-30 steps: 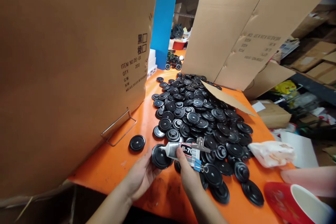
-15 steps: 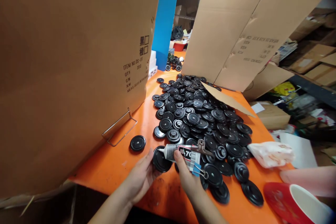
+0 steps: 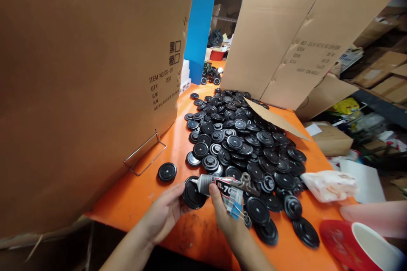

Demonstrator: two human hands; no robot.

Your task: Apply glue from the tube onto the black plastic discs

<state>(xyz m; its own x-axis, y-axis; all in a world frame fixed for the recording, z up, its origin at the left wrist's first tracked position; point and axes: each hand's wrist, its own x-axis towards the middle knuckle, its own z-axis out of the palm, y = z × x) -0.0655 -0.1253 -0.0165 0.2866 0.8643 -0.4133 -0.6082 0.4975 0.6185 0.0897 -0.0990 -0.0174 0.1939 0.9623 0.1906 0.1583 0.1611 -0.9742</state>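
My left hand (image 3: 165, 214) holds a round black disc (image 3: 194, 194) by its left edge, tilted above the table's front part. In my right hand (image 3: 222, 209) is a silver glue tube (image 3: 219, 187) marked B-70, its white nozzle at the disc's upper rim. A metal clip (image 3: 246, 184) and a blue binder clip (image 3: 235, 210) grip the tube's back end. One separate black disc (image 3: 167, 172) lies on the orange table (image 3: 133, 197) to the left. Behind and right of my hands spreads a large heap of black discs (image 3: 234, 142).
A big carton (image 3: 89, 72) stands at the left, with a wire stand (image 3: 145, 154) beside it. Open carton flaps (image 3: 280, 29) rise behind the heap. At the right are a plastic bag (image 3: 329, 186) and a red-and-white roll (image 3: 359, 243).
The disc and my left hand have shifted slightly left. The tube has tilted a little more, its clipped end lower, with the nozzle still at the disc's rim.
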